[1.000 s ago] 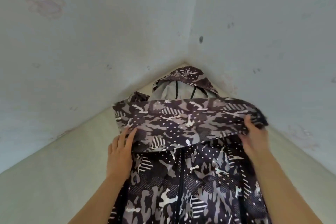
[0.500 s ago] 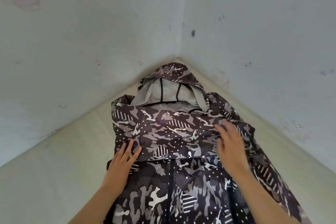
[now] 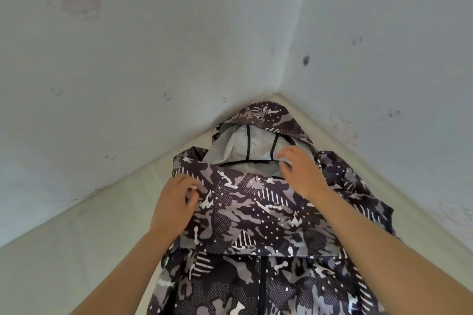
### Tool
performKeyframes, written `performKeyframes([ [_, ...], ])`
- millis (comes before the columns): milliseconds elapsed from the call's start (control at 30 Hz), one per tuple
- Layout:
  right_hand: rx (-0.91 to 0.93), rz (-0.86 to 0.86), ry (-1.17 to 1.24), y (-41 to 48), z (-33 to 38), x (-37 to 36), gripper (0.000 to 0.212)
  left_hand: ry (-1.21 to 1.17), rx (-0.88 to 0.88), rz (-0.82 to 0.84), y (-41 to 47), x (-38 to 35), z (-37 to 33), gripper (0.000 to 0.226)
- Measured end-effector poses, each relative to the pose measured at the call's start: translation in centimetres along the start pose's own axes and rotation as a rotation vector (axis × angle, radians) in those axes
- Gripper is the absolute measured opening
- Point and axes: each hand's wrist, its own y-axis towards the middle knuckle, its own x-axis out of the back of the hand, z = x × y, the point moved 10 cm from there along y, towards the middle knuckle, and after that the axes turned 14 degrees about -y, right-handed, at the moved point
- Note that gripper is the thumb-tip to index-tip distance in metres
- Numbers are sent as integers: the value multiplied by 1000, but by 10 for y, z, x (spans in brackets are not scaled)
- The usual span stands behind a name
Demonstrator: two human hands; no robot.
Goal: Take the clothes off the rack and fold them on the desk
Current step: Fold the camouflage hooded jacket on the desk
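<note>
- jacket: thin camouflage-print cloth, slightly sheeny, creased
- hood lining: plain grey cloth, smooth, matt
- desk: pale, smooth, matt top
- walls behind desk: matt, scuffed

the pale cream desk before me fits the wall corner; a dark camouflage-print hooded jacket lies on it.
</note>
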Motion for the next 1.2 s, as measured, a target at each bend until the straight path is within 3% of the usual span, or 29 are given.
performKeyframes([
  [67,-82,-61,52,35,-5,17,22,-37,-54,-8,42,0,-15,20],
  [167,-339,-161,190,63,-41,33,41,-12,-20,55,102,-20,-25,29],
  [233,-564,-155,328,68,-77,25,55,24,122,105,140,-40,-10,35],
  [333,-739,38,352,66,-111,-5,77,-30,456,186,163,-68,17,38],
  [400,-793,175,451,62,-121,-25,87,-161,597,248,166,-84,22,17],
  [433,-805,269,507,59,-122,-34,81,-192,643,285,168,-90,21,11],
  [500,-675,524,476,62,-108,-39,36,-121,664,476,170,-102,16,24],
  [533,-595,549,413,72,-109,-31,24,-145,661,560,175,-112,10,25],
  [567,-539,443,363,87,-116,-14,23,-257,654,587,182,-118,0,21],
  [600,-539,220,421,104,-127,12,20,-464,652,523,194,-118,-13,16],
  [667,-623,-279,661,113,-156,69,4,-1005,652,227,220,-105,-38,4],
  [700,-640,-426,675,112,-164,86,9,-1189,617,135,232,-100,-48,12],
  [733,-609,-467,586,114,-162,93,20,-1270,552,121,241,-99,-57,26],
  [767,-549,-442,461,117,-150,94,29,-1179,476,153,245,-100,-61,40],
  [833,-389,-399,305,119,-120,80,53,-750,293,185,241,-94,-58,55],
  [933,-355,-363,159,91,-84,58,77,-264,-36,141,218,-75,-56,43],
  [1000,-283,-334,132,72,-57,44,62,-138,-131,59,196,-56,-41,41],
  [1067,-114,-92,130,63,-22,2,39,-85,-148,26,175,-45,-19,41],
  [1133,-29,259,69,42,4,-60,42,-51,-103,91,153,-49,7,32],
  [1200,-70,350,-10,22,2,-95,49,13,-18,219,131,-61,37,40],
])
